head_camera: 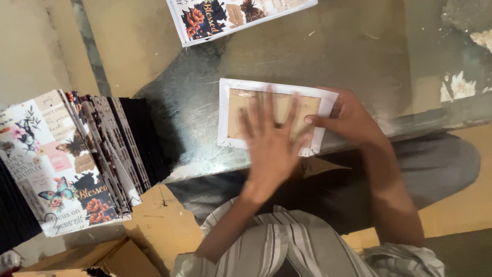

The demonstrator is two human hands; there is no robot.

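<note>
Striped shirt [287, 246] nearest, left hand [269, 141] flat – fingers spread – on brown board [302, 105] in white sheet [225, 110], right hand [348, 120] fingers clamped on its right edge, near tabletop [359, 61] front edge.

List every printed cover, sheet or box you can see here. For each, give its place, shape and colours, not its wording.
White-edged sheet with tan board: centre of grey table, rectangular, under left hand and right hand.
Printed sheet: top edge, rectangular, white with orange flowers, black patches.
Stack of printed covers: left, white, pink, butterflies, orange flowers.
Cardboard box: bottom left, brown.
</note>
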